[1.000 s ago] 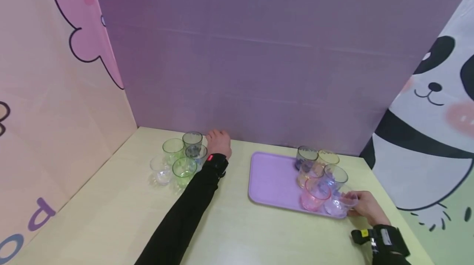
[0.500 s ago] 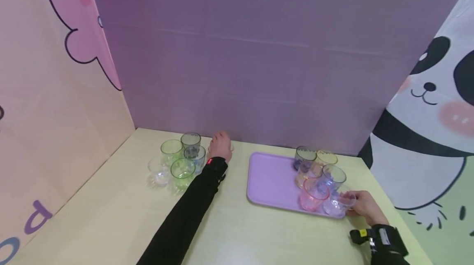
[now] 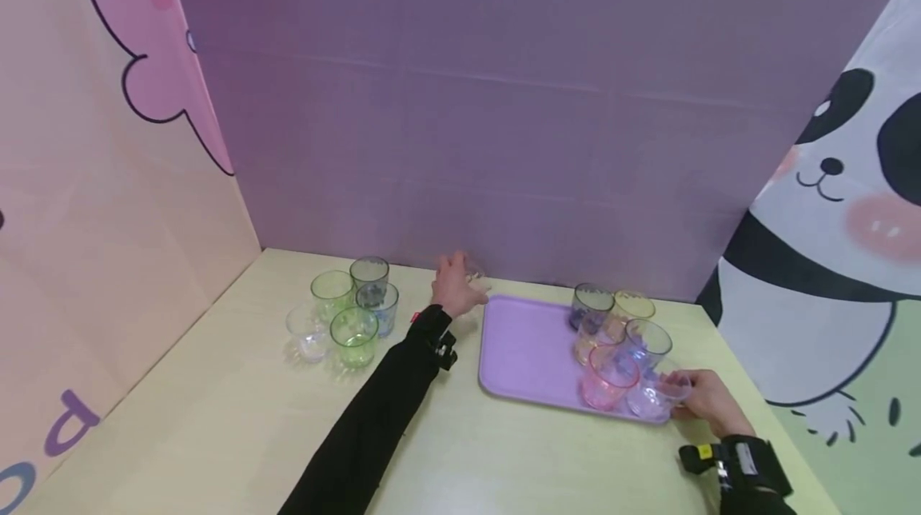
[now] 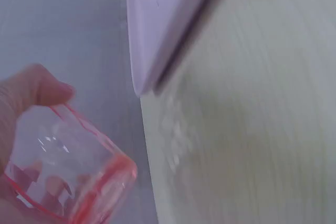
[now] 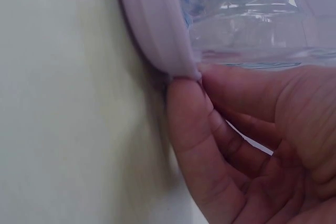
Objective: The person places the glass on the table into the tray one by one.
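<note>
My left hand (image 3: 455, 287) holds a clear glass (image 4: 68, 150) with reddish edges at the back of the table, left of the purple tray (image 3: 525, 347). In the left wrist view the glass is tilted, its thumb at one edge and fingertips showing through the wall. My right hand (image 3: 708, 403) pinches the tray's front right corner; in the right wrist view, thumb and forefinger meet at the tray rim (image 5: 157, 24), right beside a clear glass (image 5: 247, 19). On the tray's right half stand several glasses, among them a pink one (image 3: 608, 387) and a dark grey one (image 3: 592, 309).
At the left stands a cluster of glasses: two green ones, including the front green glass (image 3: 355, 343), plus a clear glass (image 3: 309, 339), a bluish glass (image 3: 381, 311) and a grey glass (image 3: 370, 271). A purple wall (image 3: 468, 115) closes off the table's back edge.
My left hand has moved right, away from the left cluster toward the tray, and the glass in it has come into sight. The right hand has stayed at the tray corner.
</note>
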A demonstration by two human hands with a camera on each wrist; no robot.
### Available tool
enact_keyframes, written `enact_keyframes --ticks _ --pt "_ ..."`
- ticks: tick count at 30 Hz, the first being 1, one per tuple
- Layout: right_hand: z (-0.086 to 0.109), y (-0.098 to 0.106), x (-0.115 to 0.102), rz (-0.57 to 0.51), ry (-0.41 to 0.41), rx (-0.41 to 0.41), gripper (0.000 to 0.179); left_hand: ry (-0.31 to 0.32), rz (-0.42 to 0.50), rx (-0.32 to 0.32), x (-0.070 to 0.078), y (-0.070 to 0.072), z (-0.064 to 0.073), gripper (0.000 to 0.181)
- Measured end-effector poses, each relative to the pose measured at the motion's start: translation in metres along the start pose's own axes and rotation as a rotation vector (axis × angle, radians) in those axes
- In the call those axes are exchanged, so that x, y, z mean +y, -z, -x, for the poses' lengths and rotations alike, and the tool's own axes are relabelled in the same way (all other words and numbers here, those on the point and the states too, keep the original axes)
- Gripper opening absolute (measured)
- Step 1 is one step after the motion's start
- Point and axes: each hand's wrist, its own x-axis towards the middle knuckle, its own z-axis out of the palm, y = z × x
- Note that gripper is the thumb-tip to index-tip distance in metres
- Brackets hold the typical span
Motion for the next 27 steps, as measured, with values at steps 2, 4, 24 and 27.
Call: enact_keyframes --ticks 2,4,24,27 --pt "0.000 0.000 0.000 -0.005 0.000 0.003 0.041 0.008 0.082 -0.014 0.004 -0.005 0.000 0.078" --pt "0.000 0.001 0.000 -0.011 -0.008 0.005 0.038 0.008 0.149 -0.028 0.007 -0.011 -0.001 0.077" --pt "-0.001 0.003 0.000 -0.028 -0.018 -0.006 0.047 0.020 0.448 -0.220 0.045 -0.071 0.016 0.067" --pt "-0.002 0.001 0.001 -0.027 -0.013 -0.007 0.047 0.021 0.323 -0.205 0.045 -0.076 0.018 0.072"
